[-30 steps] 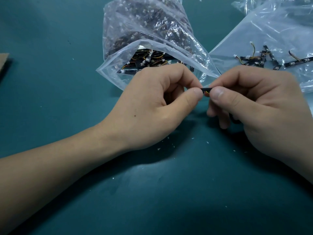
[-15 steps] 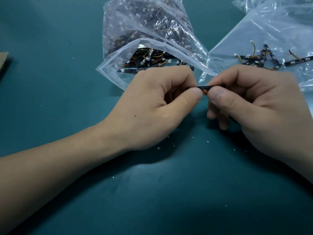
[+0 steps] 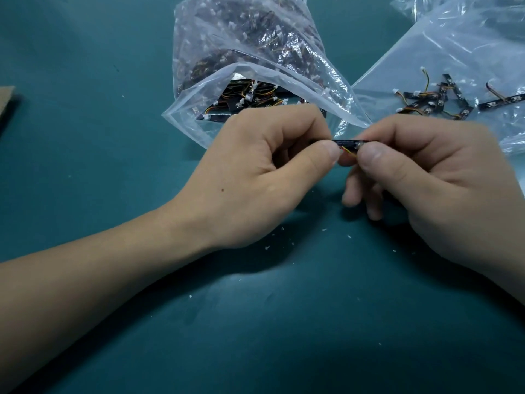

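Black narrow circuit strip (image 3: 348, 143) with a short orange-and-yellow wire tail is held level in the air above the teal table mat (image 3: 85, 172), just in front of the bag mouths, pinched at both ends. At the far left edge lies a brown cardboard scrap (image 3: 6, 105), well apart from the work. Next comes the clear crinkled plastic bag (image 3: 196, 129), its mouth gaping toward the person and stuffed with more wired strips; it likely lies open that way so a fresh piece can be drawn out quickly. The left hand (image 3: 255, 180) sits just before that mouth, thumb and curled forefinger clamped on the strip's left end to steady it. The right hand (image 3: 431, 180) pinches the other end between thumb and forefinger, close to the wire, its remaining fingers loosely curled beneath; this grip looks meant for working or checking the wire. Farther right, a second flat clear plastic bag (image 3: 454, 52) bears a few loose black strips (image 3: 437, 102), probably finished ones kept apart from the stock. White crumbs (image 3: 267, 247) dot the mat.
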